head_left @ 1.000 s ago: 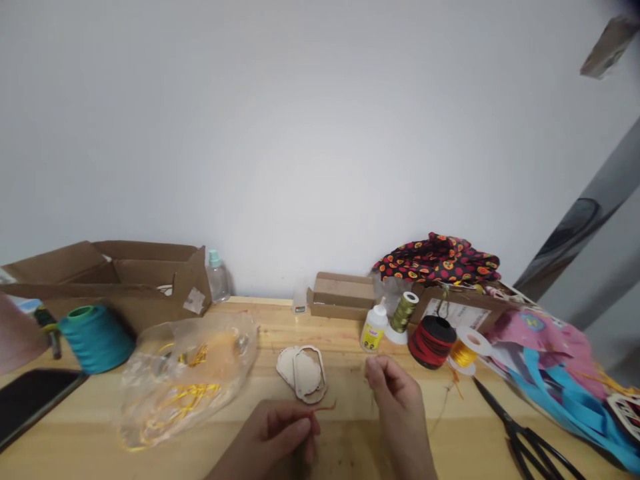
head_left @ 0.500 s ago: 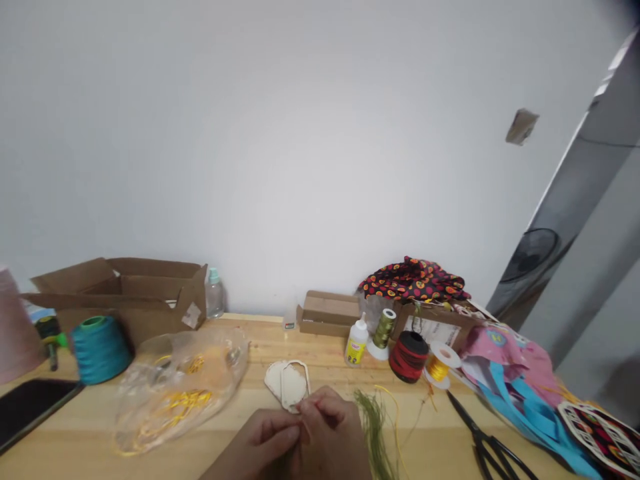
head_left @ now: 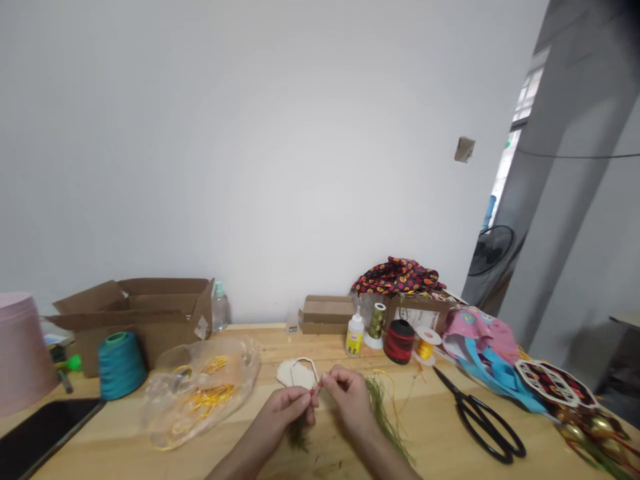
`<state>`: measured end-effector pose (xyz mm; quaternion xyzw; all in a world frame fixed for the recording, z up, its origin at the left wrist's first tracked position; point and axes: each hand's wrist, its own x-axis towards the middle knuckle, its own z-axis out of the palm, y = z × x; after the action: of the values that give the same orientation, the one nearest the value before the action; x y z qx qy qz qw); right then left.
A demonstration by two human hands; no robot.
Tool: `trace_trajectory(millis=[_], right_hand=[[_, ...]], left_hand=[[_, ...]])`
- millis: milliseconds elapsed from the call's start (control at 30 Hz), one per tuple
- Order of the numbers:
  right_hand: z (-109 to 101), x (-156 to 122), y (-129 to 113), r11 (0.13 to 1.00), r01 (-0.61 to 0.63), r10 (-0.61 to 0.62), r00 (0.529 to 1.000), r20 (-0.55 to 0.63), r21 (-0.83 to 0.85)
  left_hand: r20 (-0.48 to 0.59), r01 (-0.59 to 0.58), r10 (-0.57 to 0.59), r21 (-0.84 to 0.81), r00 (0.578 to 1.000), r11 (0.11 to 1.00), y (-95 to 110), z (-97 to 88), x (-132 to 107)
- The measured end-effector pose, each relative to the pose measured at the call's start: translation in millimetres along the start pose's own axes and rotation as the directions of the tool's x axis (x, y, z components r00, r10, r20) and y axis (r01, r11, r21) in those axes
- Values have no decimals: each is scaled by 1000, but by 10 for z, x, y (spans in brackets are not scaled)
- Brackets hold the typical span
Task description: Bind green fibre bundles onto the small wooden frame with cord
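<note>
At the front centre of the table, my left hand (head_left: 284, 412) is closed in a pinch on a small green thread tassel (head_left: 299, 438), whose strands hang below the fingers. My right hand (head_left: 351, 401), just beside it, pinches a thin red thread (head_left: 317, 389) that runs between both sets of fingertips. Fingers hide the tassel's upper end. Behind the hands lie pale flat cut-out pieces (head_left: 286, 373), one of them a thin frame. A loose bundle of long green threads (head_left: 384, 417) lies right of my right hand, with a yellow cord (head_left: 393, 393) beside it.
Black scissors (head_left: 480, 417) lie at right, near pink-and-blue fabric (head_left: 480, 337). A glue bottle (head_left: 355, 337), green spool (head_left: 377, 323), red-black spool (head_left: 399, 342) and yellow spool (head_left: 427, 345) stand behind. At left are a plastic bag (head_left: 170, 400), teal cone (head_left: 120, 367), phone (head_left: 45, 433) and cardboard box (head_left: 150, 327).
My hands have drawn slightly apart, so the red thread and the hanging green tassel now show. The view has turned right, bringing more of the scissors and gold bells into sight.
</note>
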<state>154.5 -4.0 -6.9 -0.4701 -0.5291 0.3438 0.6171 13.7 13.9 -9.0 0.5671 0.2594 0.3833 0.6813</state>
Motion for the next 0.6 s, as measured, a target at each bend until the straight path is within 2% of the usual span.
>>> trace_trajectory(millis=[167,300,433,600], right_hand=[[-57,11,-44,997,-53,55,998,-31,58],[-91,25,-85,989,-110,110,994,3,100],[-80,82,-228,975,-178,166,981,99,130],[-90,161,-366,961,-225,193,962,194,163]], left_hand=[[12,76,-75,-194,997,978,60,68,-29],[40,159,-154,-212,987,964,46,64,-33],[93,294,-281,-204,955,934,33,43,-46],[23,265,-266,-197,964,944,85,83,-74]])
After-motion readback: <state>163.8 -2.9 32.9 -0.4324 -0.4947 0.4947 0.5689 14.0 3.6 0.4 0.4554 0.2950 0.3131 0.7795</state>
